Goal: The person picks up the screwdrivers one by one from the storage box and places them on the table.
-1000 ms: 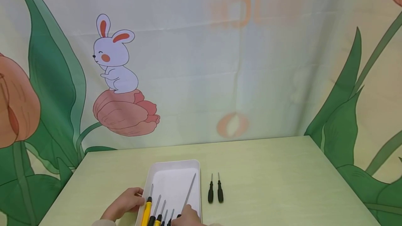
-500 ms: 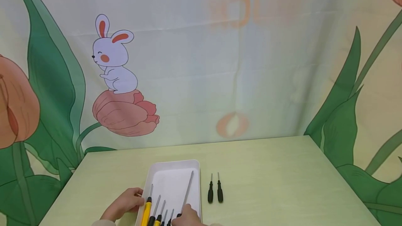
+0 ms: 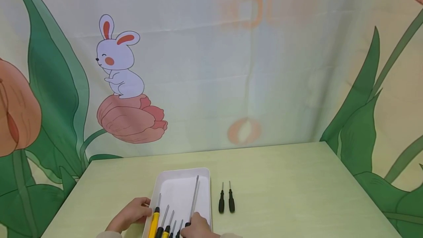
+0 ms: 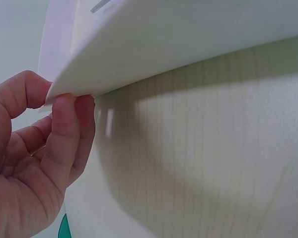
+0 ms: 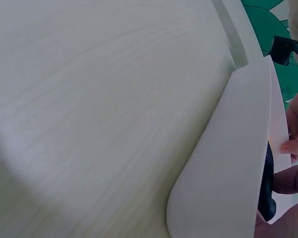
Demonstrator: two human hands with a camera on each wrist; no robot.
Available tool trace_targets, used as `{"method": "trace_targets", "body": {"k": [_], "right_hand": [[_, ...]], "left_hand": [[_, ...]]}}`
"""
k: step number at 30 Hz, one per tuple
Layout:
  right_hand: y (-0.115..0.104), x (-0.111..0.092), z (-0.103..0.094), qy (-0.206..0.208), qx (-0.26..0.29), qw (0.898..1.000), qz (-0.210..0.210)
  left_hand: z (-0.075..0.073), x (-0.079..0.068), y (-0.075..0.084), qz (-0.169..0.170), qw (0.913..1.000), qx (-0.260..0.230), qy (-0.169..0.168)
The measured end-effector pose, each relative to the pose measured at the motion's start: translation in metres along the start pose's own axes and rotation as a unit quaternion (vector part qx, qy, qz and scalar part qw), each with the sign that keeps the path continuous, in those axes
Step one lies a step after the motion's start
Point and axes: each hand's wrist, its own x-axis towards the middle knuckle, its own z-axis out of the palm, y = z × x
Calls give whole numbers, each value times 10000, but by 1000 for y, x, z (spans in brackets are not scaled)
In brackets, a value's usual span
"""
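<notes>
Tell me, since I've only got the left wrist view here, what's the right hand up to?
Observer: The right hand holds a long screwdriver by its black handle, the shaft pointing toward the far end of the white tray.

Operator: Got it. Is anything lying outside the tray?

Observer: Yes, two black-handled screwdrivers lie side by side on the table, to the right of the tray.

Operator: And inside, what's closest to the left hand?

Observer: A yellow-handled screwdriver, along the tray's left wall.
</notes>
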Motion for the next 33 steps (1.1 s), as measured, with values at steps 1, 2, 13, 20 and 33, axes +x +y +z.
{"method": "trace_targets", "body": {"k": [1, 2, 13, 20, 33], "right_hand": [[0, 0, 0, -13, 21, 10000, -30], [-1, -1, -1, -16, 5, 10000, -65], [-7, -3, -10, 373, -295, 9978, -470], [-11, -5, -16, 288, 182, 9991, -270], [-20, -7, -30, 284, 476, 9984, -119]], "left_hand": [[0, 0, 0, 9, 10000, -16, 10], [0, 0, 0, 17, 10000, -16, 17], [-1, 1, 0, 2, 9999, 115, -5], [0, 0, 0, -1, 10000, 42, 38], [1, -1, 1, -45, 10000, 3, 31]]}}
